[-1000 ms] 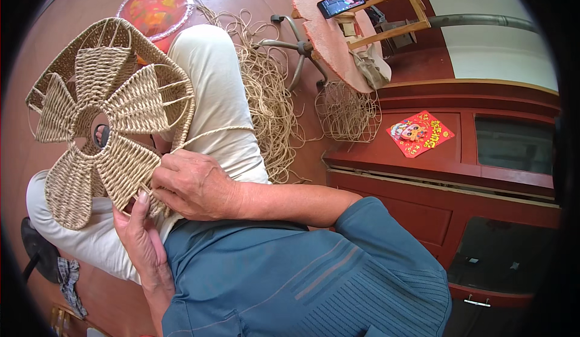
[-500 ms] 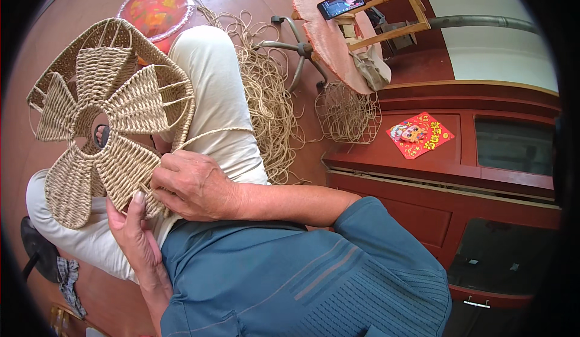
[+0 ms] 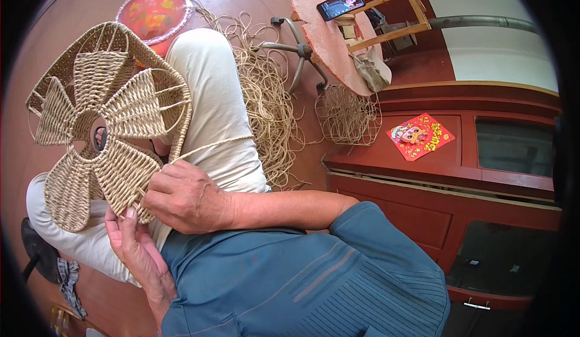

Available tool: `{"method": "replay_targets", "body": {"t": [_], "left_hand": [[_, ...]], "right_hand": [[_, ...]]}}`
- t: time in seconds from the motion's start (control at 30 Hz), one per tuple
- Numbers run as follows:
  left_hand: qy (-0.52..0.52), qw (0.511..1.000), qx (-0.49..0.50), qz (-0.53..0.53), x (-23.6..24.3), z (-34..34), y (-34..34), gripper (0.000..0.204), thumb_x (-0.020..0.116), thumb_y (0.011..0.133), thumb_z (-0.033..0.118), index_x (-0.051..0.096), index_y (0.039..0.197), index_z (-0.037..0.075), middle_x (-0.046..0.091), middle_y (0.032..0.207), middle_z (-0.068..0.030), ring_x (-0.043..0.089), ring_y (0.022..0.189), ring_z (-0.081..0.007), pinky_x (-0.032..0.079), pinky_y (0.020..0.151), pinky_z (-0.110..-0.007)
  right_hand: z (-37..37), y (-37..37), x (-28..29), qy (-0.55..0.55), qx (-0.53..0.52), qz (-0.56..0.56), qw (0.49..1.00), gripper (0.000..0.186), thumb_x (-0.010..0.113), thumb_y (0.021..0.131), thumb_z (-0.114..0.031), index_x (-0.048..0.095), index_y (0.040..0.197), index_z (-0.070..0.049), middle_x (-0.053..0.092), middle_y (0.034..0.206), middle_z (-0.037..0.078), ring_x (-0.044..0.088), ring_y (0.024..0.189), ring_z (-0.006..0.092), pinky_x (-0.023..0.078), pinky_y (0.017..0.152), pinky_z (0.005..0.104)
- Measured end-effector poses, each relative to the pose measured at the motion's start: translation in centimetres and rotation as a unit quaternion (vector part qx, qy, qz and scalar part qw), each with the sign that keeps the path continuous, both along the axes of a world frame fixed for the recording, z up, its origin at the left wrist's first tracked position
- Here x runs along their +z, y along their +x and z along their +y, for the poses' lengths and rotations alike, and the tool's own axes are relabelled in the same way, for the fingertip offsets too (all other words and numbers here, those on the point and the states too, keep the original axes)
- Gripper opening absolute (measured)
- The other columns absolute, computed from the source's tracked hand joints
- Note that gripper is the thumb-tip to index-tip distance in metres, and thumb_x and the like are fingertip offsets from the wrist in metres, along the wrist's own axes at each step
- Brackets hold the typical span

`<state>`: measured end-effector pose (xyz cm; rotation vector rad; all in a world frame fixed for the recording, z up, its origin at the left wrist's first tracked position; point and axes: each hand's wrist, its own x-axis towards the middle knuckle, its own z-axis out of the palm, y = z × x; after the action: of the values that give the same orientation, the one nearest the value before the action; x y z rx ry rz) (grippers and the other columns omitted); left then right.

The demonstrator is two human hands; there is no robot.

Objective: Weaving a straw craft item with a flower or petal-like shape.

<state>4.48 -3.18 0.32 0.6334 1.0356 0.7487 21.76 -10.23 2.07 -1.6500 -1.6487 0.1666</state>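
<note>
A woven natural-cord basket [image 3: 127, 175] with five petal-shaped panels round a centre ring rests on my lap against my white-trousered legs. My right hand [image 3: 184, 195] pinches its lower right panel near the rim, fingers curled; a long cord [image 3: 214, 145] runs out from there over my right thigh. Beneath it, my left hand [image 3: 133, 240] grips the bottom edge of the same panel, thumb on top near a short cord end. Some of my left fingertips are hidden behind the weave.
A heap of loose cord [image 3: 266, 113] lies right of my leg, a red basin [image 3: 154, 13] beyond. A wheeled stool [image 3: 311, 19] holds a phone [image 3: 339, 4] and a wooden frame [image 3: 414, 7]. A wire basket of cord [image 3: 344, 116] stands before the red cabinet [image 3: 399, 219].
Both hands have shifted slightly down and to the left along the lower panel. The basket sits a little lower, and the cord over my thigh has moved down with it.
</note>
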Motion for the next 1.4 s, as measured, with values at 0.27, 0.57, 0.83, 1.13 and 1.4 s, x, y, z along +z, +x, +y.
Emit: {"method": "replay_targets", "body": {"t": [0.27,0.57,0.83,1.13,1.4], "left_hand": [[-0.112,0.987,0.006,-0.111,-0.3,0.3,-1.0,0.043,0.061,0.105,0.007,0.054,0.147,0.002,0.066,0.123,-0.0030,0.059,0.105,-0.0125,0.047,0.094,-0.030],[-0.210,0.941,-0.007,-0.264,-2.5,1.2,-2.6,0.033,0.058,0.104,0.010,0.058,0.136,0.002,0.065,0.119,-0.0055,0.056,0.096,-0.0151,0.046,0.083,-0.032],[-0.296,0.922,0.095,-0.229,-2.8,1.1,-3.1,0.034,0.051,0.110,0.013,0.058,0.140,-0.002,0.063,0.114,-0.0088,0.055,0.090,-0.0171,0.046,0.077,-0.033],[-0.148,0.950,0.088,-0.260,0.4,1.6,-5.9,0.036,0.058,0.112,0.012,0.055,0.146,0.001,0.047,0.089,-0.0007,0.038,0.069,-0.0103,0.038,0.064,-0.028],[-0.116,0.962,0.062,-0.239,3.9,1.3,-7.9,0.040,0.057,0.110,0.009,0.052,0.149,0.004,0.047,0.089,-0.0007,0.036,0.067,-0.0082,0.036,0.059,-0.024]], "right_hand": [[0.2,-0.3,0.0,-0.025,0.018,-0.003,1.000,0.016,0.078,0.087,-0.017,0.068,0.099,-0.013,0.058,0.093,0.002,0.060,0.088,0.0231,0.046,0.078,0.0400],[0.5,-0.4,0.0,-0.020,0.020,0.002,1.000,0.017,0.077,0.089,-0.020,0.069,0.102,-0.013,0.059,0.095,0.002,0.059,0.088,0.0234,0.044,0.076,0.0405],[1.0,-1.2,0.1,-0.021,0.029,0.007,0.999,0.018,0.077,0.088,-0.022,0.069,0.101,-0.013,0.058,0.095,0.003,0.060,0.090,0.0233,0.044,0.078,0.0403],[0.8,-1.1,0.1,-0.043,0.013,0.011,0.999,0.022,0.088,0.085,-0.023,0.078,0.104,-0.018,0.069,0.093,0.001,0.067,0.088,0.0236,0.049,0.077,0.0407],[1.9,-2.4,0.0,-0.036,0.043,-0.023,0.998,0.023,0.087,0.085,-0.022,0.078,0.106,-0.021,0.065,0.091,-0.002,0.065,0.087,0.0199,0.048,0.076,0.0383]]}}
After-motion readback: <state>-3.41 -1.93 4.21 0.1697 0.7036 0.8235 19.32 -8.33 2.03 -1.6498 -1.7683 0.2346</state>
